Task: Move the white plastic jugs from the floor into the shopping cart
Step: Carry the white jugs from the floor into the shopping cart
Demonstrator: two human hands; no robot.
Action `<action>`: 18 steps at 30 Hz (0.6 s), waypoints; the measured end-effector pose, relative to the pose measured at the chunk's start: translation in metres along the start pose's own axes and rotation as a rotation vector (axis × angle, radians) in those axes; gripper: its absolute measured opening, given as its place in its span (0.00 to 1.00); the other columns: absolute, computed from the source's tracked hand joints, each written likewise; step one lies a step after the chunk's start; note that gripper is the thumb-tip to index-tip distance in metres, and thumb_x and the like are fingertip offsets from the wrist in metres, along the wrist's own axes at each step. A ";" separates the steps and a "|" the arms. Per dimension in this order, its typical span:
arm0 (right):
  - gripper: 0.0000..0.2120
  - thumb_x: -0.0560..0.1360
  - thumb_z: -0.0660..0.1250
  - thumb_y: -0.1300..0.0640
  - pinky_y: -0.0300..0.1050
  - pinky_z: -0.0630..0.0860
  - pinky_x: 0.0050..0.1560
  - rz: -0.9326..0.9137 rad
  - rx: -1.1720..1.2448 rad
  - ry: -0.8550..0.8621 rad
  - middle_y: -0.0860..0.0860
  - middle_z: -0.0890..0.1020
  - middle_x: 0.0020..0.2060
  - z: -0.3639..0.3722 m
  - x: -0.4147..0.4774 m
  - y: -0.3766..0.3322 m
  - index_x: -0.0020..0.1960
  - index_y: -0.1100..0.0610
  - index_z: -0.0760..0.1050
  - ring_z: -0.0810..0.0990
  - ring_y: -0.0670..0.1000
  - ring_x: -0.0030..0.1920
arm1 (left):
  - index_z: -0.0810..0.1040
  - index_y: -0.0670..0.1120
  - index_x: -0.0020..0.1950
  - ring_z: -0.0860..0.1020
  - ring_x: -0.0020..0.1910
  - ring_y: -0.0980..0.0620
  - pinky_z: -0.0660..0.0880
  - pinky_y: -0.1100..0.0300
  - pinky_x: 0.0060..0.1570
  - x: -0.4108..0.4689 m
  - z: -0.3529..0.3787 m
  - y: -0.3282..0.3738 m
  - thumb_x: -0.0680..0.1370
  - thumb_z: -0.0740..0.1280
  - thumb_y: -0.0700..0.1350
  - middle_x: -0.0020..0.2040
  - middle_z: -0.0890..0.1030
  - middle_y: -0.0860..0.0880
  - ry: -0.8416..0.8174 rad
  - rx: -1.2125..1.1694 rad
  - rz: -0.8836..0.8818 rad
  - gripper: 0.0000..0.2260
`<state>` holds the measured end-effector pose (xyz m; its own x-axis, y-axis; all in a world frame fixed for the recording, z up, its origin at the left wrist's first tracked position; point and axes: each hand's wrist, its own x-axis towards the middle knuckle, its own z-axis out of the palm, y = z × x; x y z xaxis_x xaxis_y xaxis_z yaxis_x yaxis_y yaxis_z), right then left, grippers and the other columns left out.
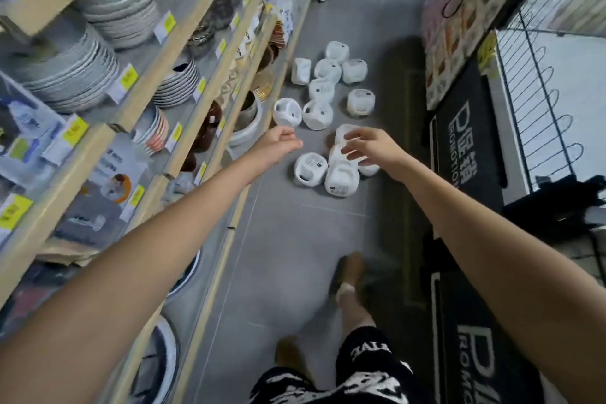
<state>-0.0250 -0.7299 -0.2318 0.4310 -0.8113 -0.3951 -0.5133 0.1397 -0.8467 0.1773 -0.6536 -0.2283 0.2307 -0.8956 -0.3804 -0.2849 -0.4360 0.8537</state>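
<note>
floor (pixel 295 256): grey tile | on it: white jugs (pixel 321 90) in a loose cluster, touching in places, some tipped on their sides | brown shoes (pixel 347 272) nearer the camera

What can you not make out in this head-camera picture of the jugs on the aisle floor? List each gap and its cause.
Head view only:
- Jug count: the right hand covers part of the near jugs.
- Contact: whether that hand touches a jug, unclear.
- Jug labels: too small to read.
- Shelf price tags: blurred.
- Wire frame: cut off by the right edge; whether it is the cart, unclear.
</note>
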 end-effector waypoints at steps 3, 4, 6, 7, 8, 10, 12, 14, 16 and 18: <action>0.11 0.78 0.60 0.62 0.41 0.71 0.39 0.057 0.014 0.014 0.54 0.81 0.44 -0.028 0.052 0.016 0.60 0.60 0.73 0.78 0.51 0.43 | 0.68 0.43 0.69 0.73 0.65 0.50 0.67 0.60 0.55 0.064 0.021 0.010 0.78 0.65 0.45 0.67 0.73 0.46 -0.035 0.016 -0.027 0.21; 0.12 0.78 0.60 0.62 0.41 0.71 0.38 0.076 0.015 0.018 0.54 0.81 0.44 -0.038 0.072 0.022 0.60 0.60 0.73 0.78 0.50 0.42 | 0.68 0.43 0.69 0.73 0.65 0.50 0.67 0.60 0.57 0.088 0.028 0.013 0.78 0.65 0.45 0.67 0.74 0.46 -0.051 0.018 -0.038 0.21; 0.13 0.77 0.61 0.62 0.42 0.72 0.40 0.119 0.014 0.007 0.55 0.81 0.46 -0.058 0.113 0.037 0.62 0.61 0.73 0.78 0.48 0.40 | 0.68 0.43 0.69 0.73 0.64 0.50 0.66 0.61 0.56 0.132 0.047 0.020 0.78 0.66 0.45 0.67 0.74 0.46 -0.084 0.027 -0.081 0.21; 0.14 0.77 0.61 0.62 0.44 0.73 0.43 0.142 0.008 -0.005 0.55 0.81 0.45 -0.067 0.135 0.044 0.62 0.61 0.73 0.78 0.48 0.40 | 0.68 0.43 0.69 0.73 0.64 0.50 0.66 0.61 0.55 0.155 0.056 0.022 0.78 0.65 0.45 0.67 0.74 0.46 -0.097 0.033 -0.106 0.21; 0.14 0.77 0.61 0.62 0.45 0.74 0.46 0.171 0.008 -0.011 0.54 0.81 0.44 -0.076 0.156 0.051 0.62 0.61 0.73 0.79 0.48 0.40 | 0.67 0.43 0.70 0.73 0.63 0.50 0.67 0.62 0.53 0.178 0.065 0.023 0.78 0.65 0.44 0.67 0.73 0.46 -0.116 0.036 -0.133 0.21; 0.14 0.77 0.61 0.62 0.47 0.74 0.48 0.239 0.020 -0.020 0.51 0.81 0.40 -0.092 0.195 0.066 0.62 0.61 0.73 0.79 0.49 0.43 | 0.66 0.42 0.71 0.73 0.57 0.52 0.69 0.65 0.43 0.217 0.084 0.026 0.78 0.64 0.44 0.65 0.73 0.47 -0.150 0.045 -0.186 0.21; 0.14 0.77 0.61 0.63 0.46 0.74 0.47 0.308 0.041 -0.039 0.50 0.80 0.40 -0.105 0.231 0.081 0.62 0.62 0.73 0.79 0.51 0.45 | 0.71 0.43 0.65 0.70 0.52 0.54 0.66 0.67 0.36 0.253 0.101 0.026 0.77 0.66 0.43 0.56 0.75 0.49 -0.158 0.028 -0.227 0.17; 0.15 0.77 0.60 0.63 0.44 0.73 0.44 0.362 0.060 -0.057 0.54 0.81 0.45 -0.113 0.264 0.098 0.63 0.61 0.72 0.78 0.51 0.45 | 0.73 0.50 0.48 0.69 0.50 0.53 0.64 0.66 0.37 0.288 0.116 0.017 0.74 0.67 0.44 0.45 0.74 0.52 -0.150 0.034 -0.269 0.05; 0.15 0.77 0.60 0.63 0.44 0.73 0.42 0.399 0.070 -0.058 0.56 0.80 0.49 -0.116 0.296 0.118 0.63 0.61 0.72 0.78 0.48 0.42 | 0.73 0.51 0.49 0.72 0.54 0.51 0.68 0.65 0.46 0.320 0.130 0.002 0.76 0.66 0.41 0.51 0.76 0.49 -0.165 0.036 -0.323 0.06; 0.15 0.77 0.60 0.63 0.49 0.77 0.49 0.448 0.079 -0.052 0.56 0.80 0.50 -0.112 0.327 0.143 0.63 0.61 0.72 0.77 0.47 0.42 | 0.71 0.43 0.65 0.72 0.63 0.49 0.67 0.64 0.57 0.351 0.144 -0.018 0.77 0.66 0.40 0.64 0.75 0.45 -0.148 0.023 -0.370 0.17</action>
<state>-0.0408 -1.0386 -0.4421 0.2167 -0.6315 -0.7445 -0.6007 0.5149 -0.6116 0.1296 -0.9729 -0.4282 0.1857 -0.6797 -0.7096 -0.2284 -0.7323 0.6416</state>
